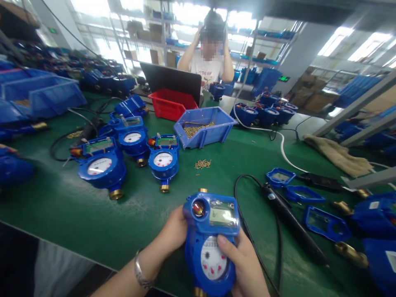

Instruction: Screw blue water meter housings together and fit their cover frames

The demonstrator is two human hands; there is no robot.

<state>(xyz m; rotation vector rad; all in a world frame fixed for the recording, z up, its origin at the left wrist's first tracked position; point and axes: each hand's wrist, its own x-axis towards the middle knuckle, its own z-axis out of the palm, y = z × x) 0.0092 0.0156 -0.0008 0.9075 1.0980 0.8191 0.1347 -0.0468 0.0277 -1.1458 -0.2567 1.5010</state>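
Close in front of me is a blue water meter with a small display, a round white dial and brass pipe ends. My left hand grips its upper left side, the fingertips hidden behind the body. My right hand is wrapped round the right side, its thumb lying by the edge of the dial. A silver bangle circles my left wrist. Beyond the meter, a small heap of brass screws lies on the green tabletop.
Several open meters stand left of centre. A blue bin of screws and a red bin sit behind. At right lie a black electric screwdriver with its cable and blue cover frames. A person sits opposite, behind a laptop.
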